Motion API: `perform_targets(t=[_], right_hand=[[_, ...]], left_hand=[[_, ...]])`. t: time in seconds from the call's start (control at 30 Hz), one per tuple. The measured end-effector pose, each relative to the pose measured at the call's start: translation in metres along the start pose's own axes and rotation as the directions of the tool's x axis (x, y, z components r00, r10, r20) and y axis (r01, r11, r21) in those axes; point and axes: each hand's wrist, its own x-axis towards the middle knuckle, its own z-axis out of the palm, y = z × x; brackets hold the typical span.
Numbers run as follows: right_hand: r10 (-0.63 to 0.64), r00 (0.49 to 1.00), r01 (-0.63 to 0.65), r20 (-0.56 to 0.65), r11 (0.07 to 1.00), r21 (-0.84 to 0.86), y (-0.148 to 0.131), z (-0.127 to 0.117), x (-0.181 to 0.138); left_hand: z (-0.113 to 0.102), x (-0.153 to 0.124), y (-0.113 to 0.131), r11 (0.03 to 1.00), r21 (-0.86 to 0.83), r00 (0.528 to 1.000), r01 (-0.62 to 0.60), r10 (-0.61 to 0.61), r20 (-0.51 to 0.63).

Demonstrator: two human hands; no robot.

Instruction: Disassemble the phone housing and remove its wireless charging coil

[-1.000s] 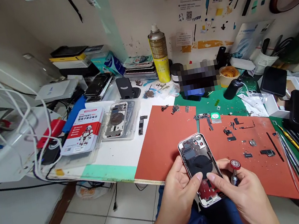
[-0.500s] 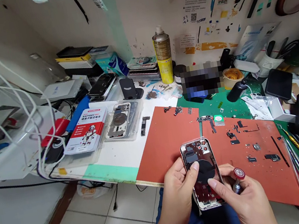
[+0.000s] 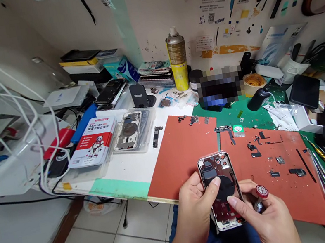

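Grips opened phone housing [image 3: 221, 188] in left hand [image 3: 194, 212], just off bench [image 3: 132, 166] edge; clasps red-capped screwdriver [image 3: 260, 195] in right hand [image 3: 268, 220], forefinger on housing. Reads "BATTERY" on red box [image 3: 93, 142] upon bench.

A spray can [image 3: 177, 59] stands behind orange mats [image 3: 183, 151], near a red battery box [image 3: 94, 141].

I find the phone frame [image 3: 221, 188] between my left hand [image 3: 194, 212] and right hand [image 3: 268, 222], screwdriver [image 3: 260, 196] in the right, before the mat [image 3: 180, 152]; spray can [image 3: 178, 60] behind it.
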Motion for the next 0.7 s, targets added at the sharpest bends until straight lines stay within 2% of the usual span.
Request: perform_targets(t=[0.17, 0.27, 0.4, 0.47, 0.7], right_hand=[[0.062, 0.998, -0.062, -0.017, 0.998, 0.01, 0.001, -0.003, 0.0], [0.076, 0.996, -0.076, -0.035, 0.997, 0.008, -0.001, -0.004, -0.001], [0.098, 0.972, -0.082, -0.213, 0.993, 0.08, -0.013, 0.002, 0.0], [0.122, 0.959, -0.095, -0.255, 0.989, 0.117, -0.023, 0.007, 0.001], [0.243, 0.962, -0.209, -0.124, 0.95, 0.234, -0.039, 0.018, 0.004]], left_hand=[[-0.004, -0.001, 0.0, 0.999, -0.013, 0.994, 0.038, -0.037, 0.102], [-0.005, -0.002, 0.001, 1.0, -0.007, 0.993, 0.023, -0.022, 0.119], [0.0, -0.005, 0.004, 0.996, 0.095, 0.997, 0.003, -0.011, 0.082], [0.002, -0.007, 0.003, 0.988, 0.157, 0.998, 0.002, -0.013, 0.065], [-0.003, -0.016, -0.012, 0.929, 0.364, 0.997, -0.062, 0.041, 0.065]])
